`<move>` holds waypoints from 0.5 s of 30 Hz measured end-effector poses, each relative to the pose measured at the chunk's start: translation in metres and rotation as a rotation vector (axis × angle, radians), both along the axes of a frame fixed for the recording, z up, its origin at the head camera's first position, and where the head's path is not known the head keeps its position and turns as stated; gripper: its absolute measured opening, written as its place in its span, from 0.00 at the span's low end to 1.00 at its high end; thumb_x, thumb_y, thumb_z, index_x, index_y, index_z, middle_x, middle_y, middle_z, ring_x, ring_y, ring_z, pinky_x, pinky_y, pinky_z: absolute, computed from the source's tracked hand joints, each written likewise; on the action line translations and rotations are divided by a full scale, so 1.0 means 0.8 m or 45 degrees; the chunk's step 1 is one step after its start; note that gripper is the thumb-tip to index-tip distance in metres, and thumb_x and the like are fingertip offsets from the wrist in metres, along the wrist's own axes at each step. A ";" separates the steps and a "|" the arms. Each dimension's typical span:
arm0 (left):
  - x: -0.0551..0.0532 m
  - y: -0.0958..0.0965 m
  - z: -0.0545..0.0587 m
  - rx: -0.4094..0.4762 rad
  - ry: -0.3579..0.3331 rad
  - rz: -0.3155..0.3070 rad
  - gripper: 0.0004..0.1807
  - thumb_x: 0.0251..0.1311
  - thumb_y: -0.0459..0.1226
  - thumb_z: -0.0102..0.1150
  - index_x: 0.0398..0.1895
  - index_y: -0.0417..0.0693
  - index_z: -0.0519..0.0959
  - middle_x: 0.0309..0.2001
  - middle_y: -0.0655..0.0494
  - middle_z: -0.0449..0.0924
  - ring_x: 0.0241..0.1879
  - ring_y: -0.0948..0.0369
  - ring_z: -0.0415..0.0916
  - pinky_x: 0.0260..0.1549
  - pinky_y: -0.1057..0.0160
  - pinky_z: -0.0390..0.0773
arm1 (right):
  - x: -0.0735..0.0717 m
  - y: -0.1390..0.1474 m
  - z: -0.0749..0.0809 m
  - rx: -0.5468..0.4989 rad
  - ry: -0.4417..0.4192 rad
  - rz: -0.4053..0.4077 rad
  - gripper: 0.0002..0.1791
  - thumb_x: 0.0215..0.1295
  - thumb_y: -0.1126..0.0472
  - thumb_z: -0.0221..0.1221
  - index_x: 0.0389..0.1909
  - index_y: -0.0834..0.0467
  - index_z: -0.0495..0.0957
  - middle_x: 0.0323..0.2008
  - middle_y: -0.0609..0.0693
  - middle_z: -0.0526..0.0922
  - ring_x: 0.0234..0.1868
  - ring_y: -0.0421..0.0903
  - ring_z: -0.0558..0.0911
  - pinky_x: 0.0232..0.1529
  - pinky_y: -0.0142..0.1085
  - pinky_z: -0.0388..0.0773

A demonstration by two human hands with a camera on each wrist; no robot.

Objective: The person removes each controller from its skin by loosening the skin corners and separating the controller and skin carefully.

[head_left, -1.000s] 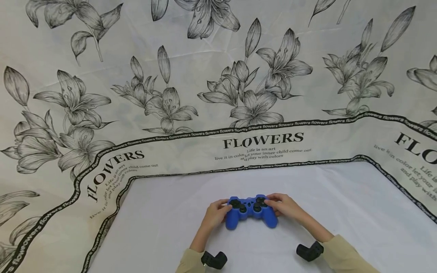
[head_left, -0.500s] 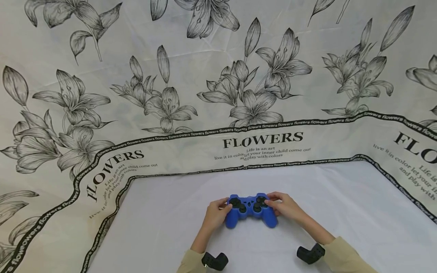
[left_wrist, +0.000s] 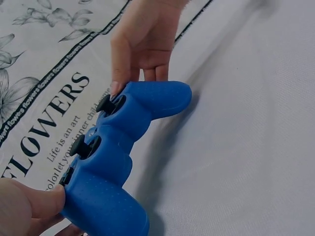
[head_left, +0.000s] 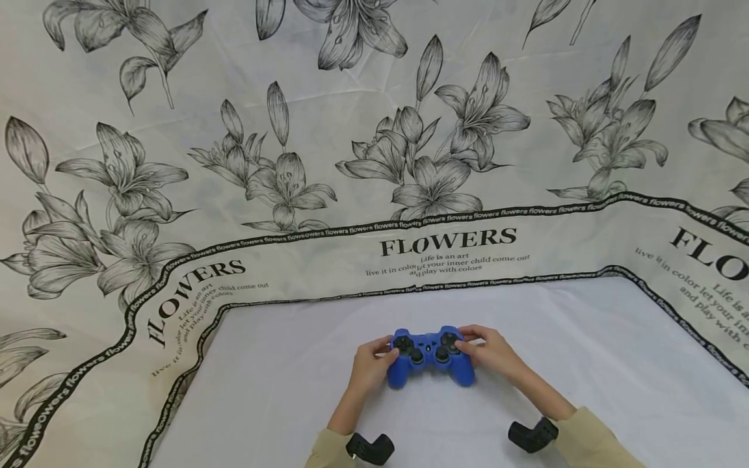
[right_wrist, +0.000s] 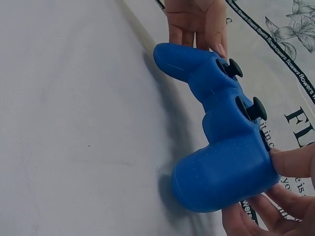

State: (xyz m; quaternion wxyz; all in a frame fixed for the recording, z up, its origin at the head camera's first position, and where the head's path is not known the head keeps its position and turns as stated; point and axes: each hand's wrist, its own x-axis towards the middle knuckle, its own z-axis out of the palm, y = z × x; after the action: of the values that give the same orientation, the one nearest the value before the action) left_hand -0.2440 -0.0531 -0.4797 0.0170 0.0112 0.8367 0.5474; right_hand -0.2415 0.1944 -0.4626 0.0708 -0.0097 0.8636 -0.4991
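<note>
Left hand, right hand grip blue controller; hidden fingertips perhaps beneath.

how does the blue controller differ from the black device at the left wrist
The controller is blue with black sticks, while the black device looks black all over. In the head view, the controller appears larger, the black device smaller. The left hand and right hand grip the controller at its two sides; the black device sits by the cuff of the left sleeve, held by neither hand. Both show black parts.
</note>
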 end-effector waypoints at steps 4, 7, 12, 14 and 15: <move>-0.001 0.002 0.002 0.011 0.015 0.026 0.20 0.60 0.36 0.63 0.56 0.41 0.78 0.46 0.45 0.84 0.38 0.60 0.80 0.37 0.63 0.80 | -0.001 0.000 0.003 0.003 0.053 0.003 0.28 0.64 0.57 0.60 0.59 0.71 0.69 0.52 0.67 0.77 0.41 0.48 0.83 0.38 0.38 0.82; -0.002 0.004 0.007 0.021 0.012 0.040 0.21 0.60 0.35 0.63 0.57 0.41 0.78 0.46 0.44 0.83 0.40 0.58 0.81 0.40 0.60 0.81 | -0.002 -0.001 0.007 0.027 0.099 0.010 0.27 0.64 0.58 0.60 0.59 0.70 0.70 0.51 0.67 0.78 0.41 0.49 0.83 0.39 0.38 0.82; -0.005 0.005 0.014 0.033 -0.002 0.048 0.21 0.60 0.34 0.62 0.57 0.41 0.78 0.48 0.43 0.83 0.44 0.54 0.82 0.44 0.56 0.82 | -0.001 -0.001 0.011 0.045 0.162 0.034 0.26 0.65 0.59 0.59 0.59 0.70 0.69 0.51 0.67 0.77 0.42 0.52 0.83 0.39 0.39 0.81; -0.008 0.005 0.015 0.036 -0.006 0.051 0.21 0.59 0.33 0.63 0.56 0.40 0.78 0.48 0.43 0.83 0.44 0.53 0.82 0.45 0.56 0.82 | -0.001 -0.001 0.012 0.043 0.179 0.037 0.26 0.65 0.59 0.59 0.59 0.69 0.69 0.52 0.67 0.77 0.43 0.52 0.83 0.39 0.38 0.81; -0.009 0.005 0.015 0.038 -0.007 0.050 0.21 0.58 0.32 0.63 0.56 0.40 0.78 0.48 0.43 0.83 0.44 0.53 0.82 0.44 0.56 0.82 | -0.002 -0.001 0.012 0.037 0.185 0.039 0.26 0.65 0.59 0.59 0.59 0.69 0.69 0.52 0.67 0.77 0.43 0.52 0.83 0.39 0.37 0.81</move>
State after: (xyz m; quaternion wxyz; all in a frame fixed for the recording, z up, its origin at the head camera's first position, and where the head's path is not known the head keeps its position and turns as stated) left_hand -0.2515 -0.0490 -0.4675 0.0083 -0.0063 0.8284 0.5600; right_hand -0.2430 0.1936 -0.4532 0.0157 -0.0580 0.8734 -0.4833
